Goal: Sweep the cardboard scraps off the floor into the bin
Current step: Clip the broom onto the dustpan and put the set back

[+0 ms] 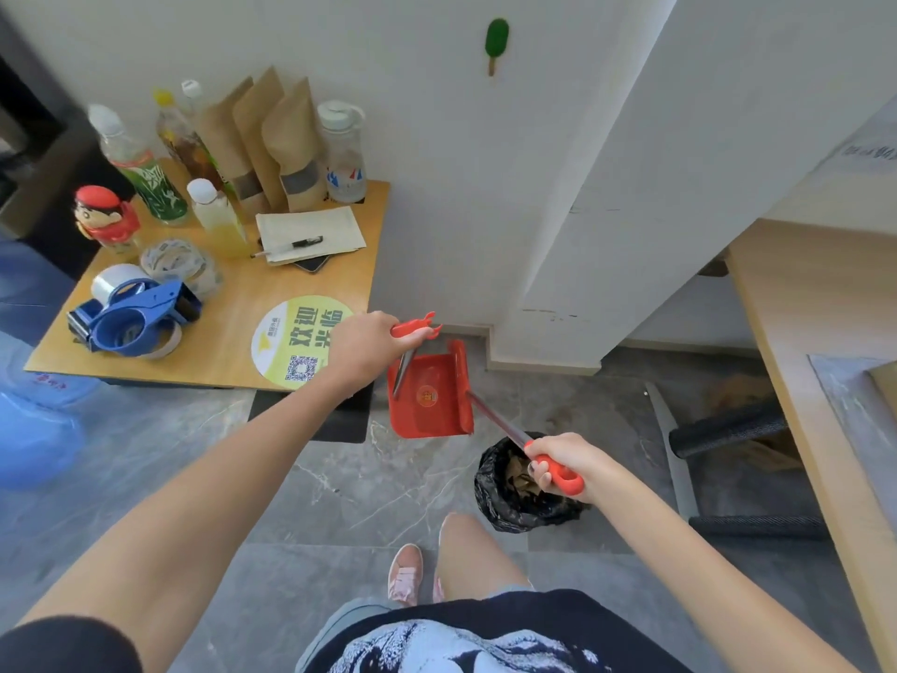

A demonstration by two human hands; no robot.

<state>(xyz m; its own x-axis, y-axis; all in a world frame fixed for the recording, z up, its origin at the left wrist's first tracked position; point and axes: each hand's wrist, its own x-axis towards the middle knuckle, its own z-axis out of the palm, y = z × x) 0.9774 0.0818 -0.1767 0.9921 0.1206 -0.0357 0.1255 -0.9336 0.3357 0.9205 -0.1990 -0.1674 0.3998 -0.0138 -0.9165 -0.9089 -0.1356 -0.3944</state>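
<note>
Our right hand point(563, 466) wraps its fingers round the handle of the red dustpan point(432, 395), beside the black-lined bin point(490, 483); our left hand point(364, 349) grips a second red-tipped handle point(412, 327).

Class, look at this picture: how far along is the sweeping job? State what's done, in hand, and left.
Done: brown scraps lie in the bin; the dustpan looks empty and the floor nearby shows none. In hand: the left hand grips the dustpan's handle, the right hand a second red-handled rod, likely the broom. Left: probably stowing both; brown stuff under the right desk is unclear.
</note>
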